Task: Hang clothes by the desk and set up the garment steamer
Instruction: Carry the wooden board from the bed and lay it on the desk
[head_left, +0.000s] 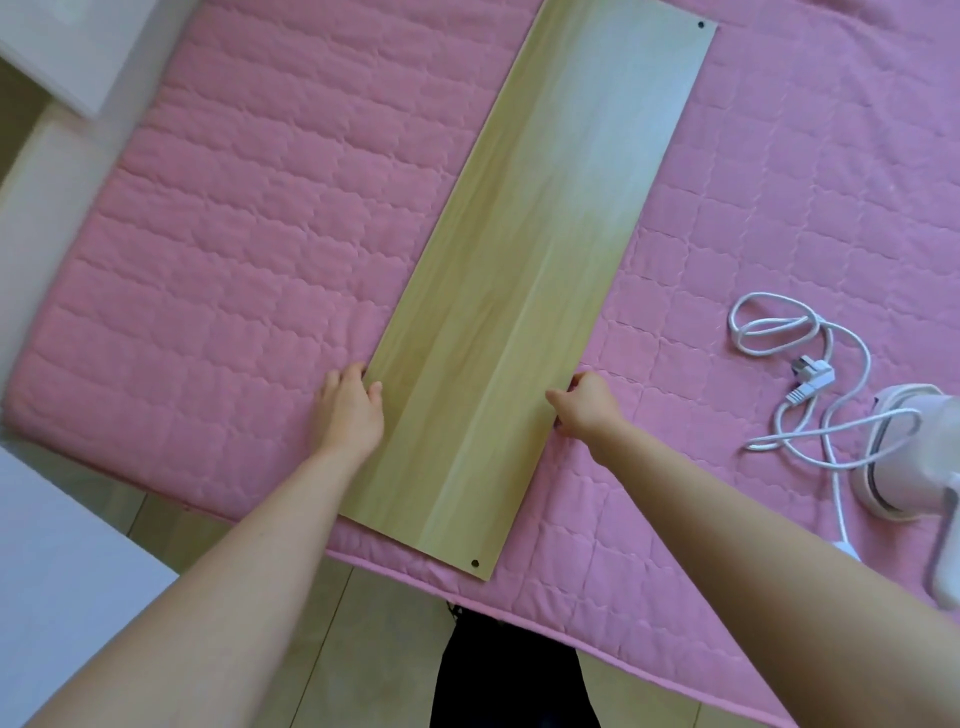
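Note:
A long pale wooden board (524, 270) lies flat on the pink quilted bed (234, 234), running from the near edge away from me. My left hand (350, 410) grips the board's left edge, thumb on top. My right hand (584, 405) grips its right edge with curled fingers. A white handheld garment steamer (904, 462) lies on the quilt at the far right. Its white cord (789, 364) is loosely coiled beside it, with the plug (810, 376) lying free.
A white furniture edge (62, 47) sits at the top left beyond the bed. Another white surface (57, 571) is at the lower left. Tiled floor (332, 649) shows below the bed's near edge, along with my dark trousers (509, 675).

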